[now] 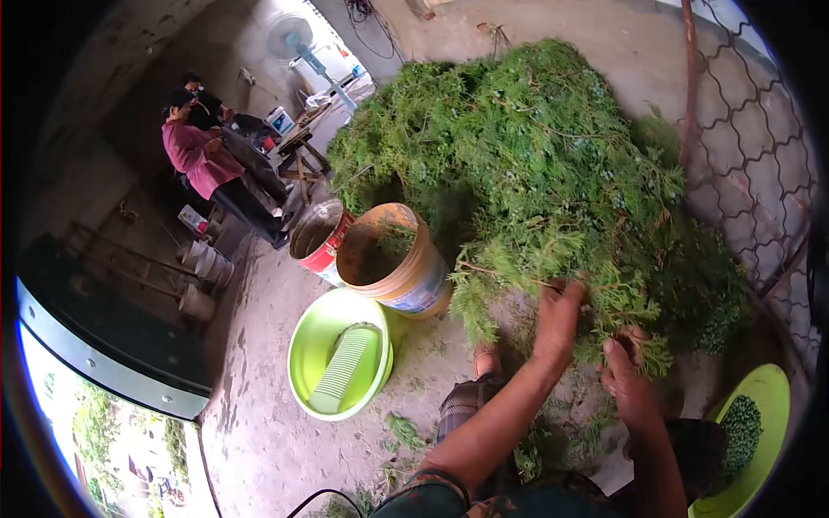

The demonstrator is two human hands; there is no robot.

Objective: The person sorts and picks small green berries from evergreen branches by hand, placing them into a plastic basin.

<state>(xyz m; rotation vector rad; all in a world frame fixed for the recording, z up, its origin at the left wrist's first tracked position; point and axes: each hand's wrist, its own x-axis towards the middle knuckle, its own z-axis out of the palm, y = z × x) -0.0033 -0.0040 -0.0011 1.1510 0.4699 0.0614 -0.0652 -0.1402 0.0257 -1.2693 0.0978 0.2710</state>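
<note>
My left hand (559, 318) is closed around the stem of a leafy green branch (518, 263), whose sprays spread to both sides of it. Lower and to the right, my right hand (623, 363) has its thumb and fingers pressed together at the branch's foliage; whatever lies between the fingertips is too small to make out. Just beyond both hands rises a large heap of green cuttings (553, 147). At the lower right, a green basin (781, 406) holds many small green berries (740, 432).
Left of the heap stand an orange bucket (432, 268) and a red bucket (341, 237). A green basin (302, 358) holds a ridged washboard (345, 371). Two people (203, 160) stand at the upper left near a fan (294, 39). Wire mesh (751, 121) lines the right.
</note>
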